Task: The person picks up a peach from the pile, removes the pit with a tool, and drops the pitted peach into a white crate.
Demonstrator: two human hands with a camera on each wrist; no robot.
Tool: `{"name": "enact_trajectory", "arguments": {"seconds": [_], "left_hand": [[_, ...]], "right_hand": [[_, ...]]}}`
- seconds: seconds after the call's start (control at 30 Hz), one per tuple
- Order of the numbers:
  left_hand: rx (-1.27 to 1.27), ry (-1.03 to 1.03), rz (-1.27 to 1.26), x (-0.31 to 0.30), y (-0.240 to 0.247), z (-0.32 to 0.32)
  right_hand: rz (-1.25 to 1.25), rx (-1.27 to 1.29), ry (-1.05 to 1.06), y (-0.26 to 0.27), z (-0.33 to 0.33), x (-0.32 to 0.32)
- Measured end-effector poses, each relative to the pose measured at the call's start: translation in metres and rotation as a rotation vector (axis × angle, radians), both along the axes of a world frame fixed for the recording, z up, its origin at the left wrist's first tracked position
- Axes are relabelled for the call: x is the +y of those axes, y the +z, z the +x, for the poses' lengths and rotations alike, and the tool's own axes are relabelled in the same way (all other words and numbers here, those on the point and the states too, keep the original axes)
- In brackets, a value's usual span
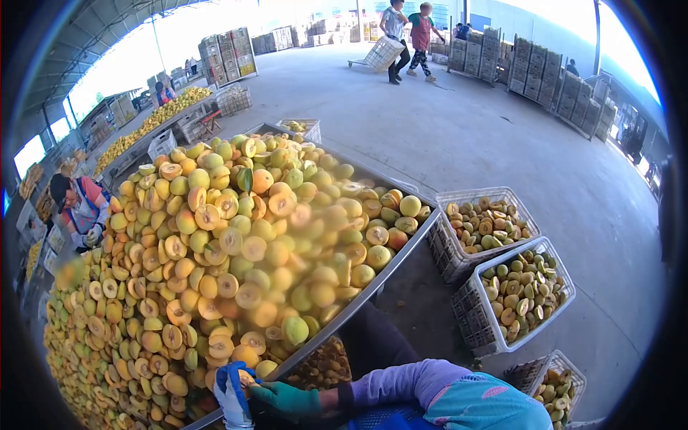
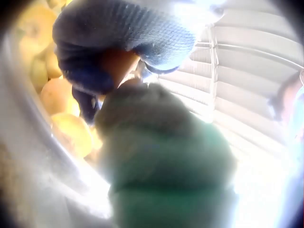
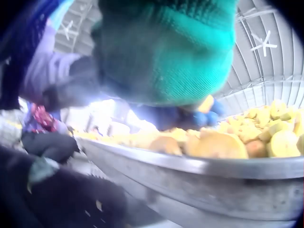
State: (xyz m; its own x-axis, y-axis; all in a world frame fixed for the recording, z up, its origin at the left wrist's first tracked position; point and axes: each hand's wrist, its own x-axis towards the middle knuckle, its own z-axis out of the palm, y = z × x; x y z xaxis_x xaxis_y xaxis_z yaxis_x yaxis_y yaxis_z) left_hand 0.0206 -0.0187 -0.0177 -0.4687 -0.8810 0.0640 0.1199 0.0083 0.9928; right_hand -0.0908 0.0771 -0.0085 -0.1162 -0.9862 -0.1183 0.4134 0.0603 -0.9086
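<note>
In the head view, my left hand (image 1: 233, 394), in a blue and white glove, grips a cut yellow peach (image 1: 247, 378) at the near rim of a metal trough. My right hand (image 1: 290, 400), gloved in green, meets the peach from the right. The left wrist view has the blue fingers (image 2: 76, 66) curled round the orange peach (image 2: 118, 66), with the green glove (image 2: 166, 152) bunched close below. I cannot tell what the right fingers hold. From the right wrist, the green glove (image 3: 175, 52) covers most of the peach (image 3: 205, 103).
Halved and whole peaches (image 1: 215, 236) heap high in the trough, whose metal rim (image 1: 380, 279) runs diagonally beside me. White crates of cut fruit (image 1: 519, 294) stand on the floor to the right. Another worker (image 1: 79, 208) sits at the left; two people walk with a crate (image 1: 385, 54) far off.
</note>
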Motion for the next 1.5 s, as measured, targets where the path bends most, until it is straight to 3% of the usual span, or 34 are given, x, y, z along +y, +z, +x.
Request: {"name": "enact_trajectory", "arguments": {"seconds": [0.03,0.13,0.17,0.27,0.37,0.4,0.43,0.47,0.5,0.57,0.6,0.63,0.67,0.73,0.77,0.83,0.87,0.9,0.93,0.97,1.03,1.07,1.13,1.17,1.23,1.27,1.33,1.4,1.43,1.5], "left_hand": [[0.011,0.023,0.114,0.003,0.002,-0.003],[0.110,0.072,0.233,0.016,0.021,-0.022],[0.161,0.083,0.235,0.019,0.022,-0.026],[0.099,0.025,0.167,0.013,0.009,-0.029],[0.320,0.038,0.462,0.016,-0.007,-0.028],[0.320,0.119,0.466,0.026,0.007,-0.036],[0.258,0.046,0.367,0.028,0.019,-0.033],[0.259,0.159,0.456,0.038,0.028,-0.037],[0.170,0.168,0.327,0.035,0.013,-0.029],[0.065,0.145,-0.002,0.039,0.020,-0.023],[0.075,0.207,0.155,0.042,0.027,-0.020],[0.096,0.279,0.311,0.044,0.033,-0.019],[0.248,0.263,0.443,0.045,0.028,-0.014],[0.485,0.327,0.741,0.051,0.041,-0.011],[0.565,0.343,0.693,0.052,0.031,-0.002],[-0.267,0.581,-0.105,0.056,0.018,0.065],[-0.637,0.619,-0.264,0.051,0.019,0.088],[-1.117,0.691,-0.708,0.035,0.022,0.109],[-1.168,0.804,-0.848,0.023,0.011,0.121],[-1.259,0.836,-0.627,0.003,0.029,0.113],[-1.410,0.950,-0.598,-0.049,0.022,0.107],[-1.561,0.884,-0.422,-0.069,0.022,0.094],[-1.641,0.787,-0.370,-0.098,0.007,0.092],[-1.574,0.753,-0.401,-0.101,0.006,0.101],[-1.349,0.673,-0.503,-0.091,0.016,0.126],[-0.939,0.510,-0.167,-0.080,0.025,0.140],[0.164,0.206,0.268,-0.049,0.028,0.149],[0.611,0.058,0.503,-0.022,0.036,0.124],[0.676,-0.018,0.520,-0.014,0.033,0.116],[0.088,0.184,0.108,-0.006,0.017,0.099]], "right_hand": [[0.297,-0.196,0.253,0.015,-0.013,0.011],[0.306,-1.080,0.571,0.022,-0.019,0.011],[0.376,-1.059,0.523,0.028,-0.021,0.013],[0.353,-0.669,0.458,0.003,-0.015,0.008],[0.325,-1.237,0.571,0.016,-0.020,0.015],[0.252,-1.298,0.671,0.003,-0.019,0.012],[0.352,-1.137,0.666,0.019,-0.029,0.014],[0.436,-0.979,0.664,0.020,-0.031,0.014],[0.374,-0.549,0.559,0.026,-0.029,0.018],[0.238,-0.282,0.523,0.036,-0.023,0.022],[0.437,-0.814,0.664,0.021,-0.020,0.016],[0.448,-1.314,0.830,0.014,-0.022,0.010],[0.344,-1.510,0.949,0.000,-0.016,0.009],[0.334,-1.502,0.986,0.010,-0.015,0.011],[0.340,-1.432,0.984,0.013,-0.020,0.014],[0.334,-1.299,0.956,0.011,-0.036,0.018],[0.425,-1.208,0.898,-0.005,-0.044,0.018],[0.529,-1.170,0.846,-0.032,-0.046,0.015],[0.651,-1.132,0.792,-0.052,-0.045,0.018],[0.690,-1.061,0.773,-0.050,-0.040,0.020],[0.754,-0.901,0.731,-0.035,-0.029,0.017],[0.727,-0.861,0.704,-0.025,-0.029,0.014],[0.665,-0.787,0.649,-0.005,-0.030,0.008],[0.568,-0.641,0.505,-0.003,-0.027,0.010],[0.384,-0.393,0.441,-0.004,-0.031,0.009],[0.300,-0.275,0.405,-0.006,-0.031,0.009],[0.109,0.028,0.387,-0.005,-0.023,0.002],[-0.069,0.349,0.379,0.006,-0.010,-0.008],[-0.166,0.476,0.340,0.009,-0.002,-0.012],[-0.253,0.595,0.273,0.020,0.010,-0.017]]}}
